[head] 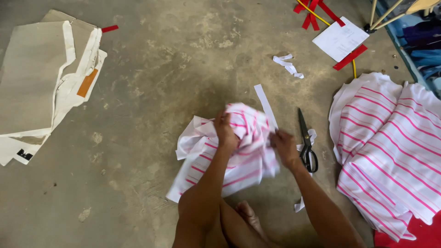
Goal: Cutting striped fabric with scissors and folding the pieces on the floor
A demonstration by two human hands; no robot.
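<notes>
Tailoring workshop floor: bare concrete floor [151,69]; scissors [307,140]; striped cloth pile [390,147]; card patterns [41,78]; fabric offcuts [288,65]

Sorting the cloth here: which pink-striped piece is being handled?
The small bunched striped piece at centre, gripped by the left hand and right hand; the larger striped pile lies untouched at right.

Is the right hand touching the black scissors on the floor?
Apart. The head view shows a strip of bare floor between the right hand and the scissors; the hand grips the striped cloth instead.

One head camera looks steeply down, close over the floor [151,82]
</notes>
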